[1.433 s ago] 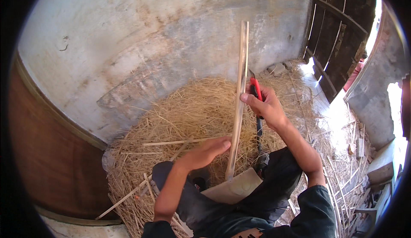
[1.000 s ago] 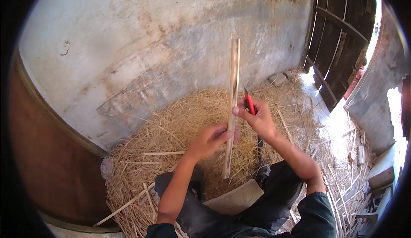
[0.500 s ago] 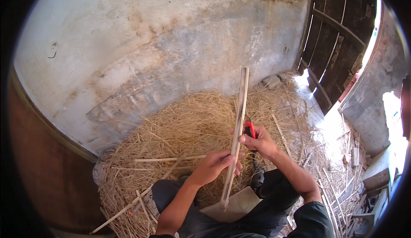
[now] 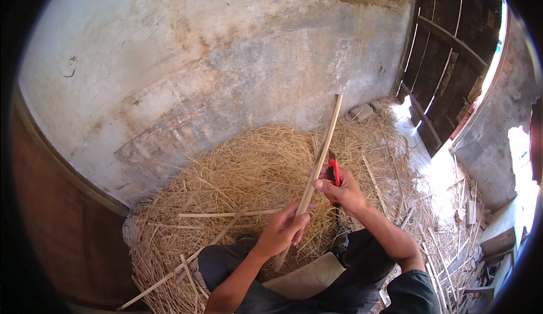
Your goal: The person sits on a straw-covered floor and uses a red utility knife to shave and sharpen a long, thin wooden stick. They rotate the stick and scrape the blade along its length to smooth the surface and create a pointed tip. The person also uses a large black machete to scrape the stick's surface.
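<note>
A long, pale bamboo strip [image 4: 332,120] slants up and away in front of me, its far end against the wall behind. My left hand [image 4: 281,230] is closed round its lower part, and the bottom end comes out beneath the fingers. Higher up, my right hand [image 4: 346,193] holds a red-and-black utility knife [image 4: 336,174], its dark tip pointing upward. The right thumb also rests at the strip's side. Whether the blade touches the strip is hard to tell. Between my legs lies a pale curved board or sheet [image 4: 305,277], just below the strip's bottom end.
Straw-like shavings [image 4: 243,167] cover the floor. Several loose strips lie about, one pale strip [image 4: 226,214] left of my hands. A stained wall [image 4: 226,59] stands ahead, a dark plank door [image 4: 447,48] at far right, a brown panel [image 4: 56,212] at left.
The bamboo strip has turned so its narrow side shows, and it leans further right at the top. My left hand has slid slightly down and left. The knife stands more clear of the strip.
</note>
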The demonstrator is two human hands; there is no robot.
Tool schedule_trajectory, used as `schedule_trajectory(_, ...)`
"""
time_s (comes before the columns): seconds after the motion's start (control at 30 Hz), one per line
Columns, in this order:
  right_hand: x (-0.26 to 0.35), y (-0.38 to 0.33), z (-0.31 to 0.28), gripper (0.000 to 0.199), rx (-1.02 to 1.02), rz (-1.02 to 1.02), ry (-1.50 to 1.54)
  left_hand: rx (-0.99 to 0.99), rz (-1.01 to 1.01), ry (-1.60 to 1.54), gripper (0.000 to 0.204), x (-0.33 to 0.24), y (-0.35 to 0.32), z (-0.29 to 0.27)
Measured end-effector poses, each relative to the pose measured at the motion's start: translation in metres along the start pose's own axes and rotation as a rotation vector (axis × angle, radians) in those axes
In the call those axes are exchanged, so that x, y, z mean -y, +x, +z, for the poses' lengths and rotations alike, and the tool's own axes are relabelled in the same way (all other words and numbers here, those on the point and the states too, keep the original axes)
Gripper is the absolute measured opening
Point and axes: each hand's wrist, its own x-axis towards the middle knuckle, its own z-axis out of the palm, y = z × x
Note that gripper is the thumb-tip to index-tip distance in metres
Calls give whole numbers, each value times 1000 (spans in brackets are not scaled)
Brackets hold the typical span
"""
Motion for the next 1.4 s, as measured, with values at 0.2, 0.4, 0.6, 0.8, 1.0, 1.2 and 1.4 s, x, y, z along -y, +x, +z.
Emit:
schedule_trajectory(0.2, -2, 1, 9, 32, 1, -80, 50, -30, 3, 44, 43, -6, -8, -2)
schedule_trajectory(0.4, -3, -1, 3, 30, 21, 6, 178, -54, -35, -97, 47, -11, -7, -6)
schedule_trajectory(0.6, -1, -3, 3, 33, 29, -16, 110, -154, -75, -92, 46, -8, -6, -2)
schedule_trajectory(0.8, 2, -2, 5, 39, 20, -126, -25, -164, -60, -17, 37, 2, -3, -1)
schedule_trajectory(1.0, 9, -5, 1, 41, -50, -175, -30, -193, -36, 128, 36, -2, -5, 4)
schedule_trajectory(1.2, 13, -1, -9, 43, -143, -224, -21, -228, 147, 358, 35, 13, -1, -4)
schedule_trajectory(1.4, 9, -5, -11, 34, -258, -514, -553, -336, 145, 407, 35, 13, -3, -8)
